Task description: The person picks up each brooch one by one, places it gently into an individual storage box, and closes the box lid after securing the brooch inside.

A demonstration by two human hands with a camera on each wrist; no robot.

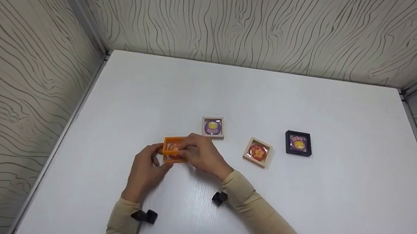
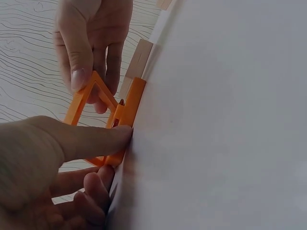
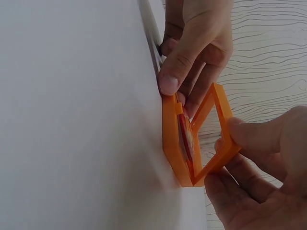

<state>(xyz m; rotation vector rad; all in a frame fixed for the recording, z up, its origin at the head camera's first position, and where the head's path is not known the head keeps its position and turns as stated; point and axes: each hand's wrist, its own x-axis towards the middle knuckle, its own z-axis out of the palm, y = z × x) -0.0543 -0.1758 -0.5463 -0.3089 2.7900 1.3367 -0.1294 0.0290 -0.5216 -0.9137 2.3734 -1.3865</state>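
A small orange square display frame stands part open on the white table, its base (image 3: 171, 127) low and its orange cover (image 3: 221, 158) tilted up from it. My left hand (image 1: 147, 171) grips the base, thumb along the near edge in the left wrist view. With thumb and fingers my right hand (image 1: 206, 156) pinches the raised cover. Between the two parts a red round piece (image 3: 186, 139) shows in the right wrist view. Whether cover and base are hinged, I cannot tell.
Beyond the hands lies a pale wooden frame with a purple round piece (image 1: 213, 128). To the right are another pale frame with a red piece (image 1: 258, 152) and a black frame (image 1: 298, 143). Wood-grain patterned walls (image 1: 219, 20) enclose the white table (image 1: 339, 210).
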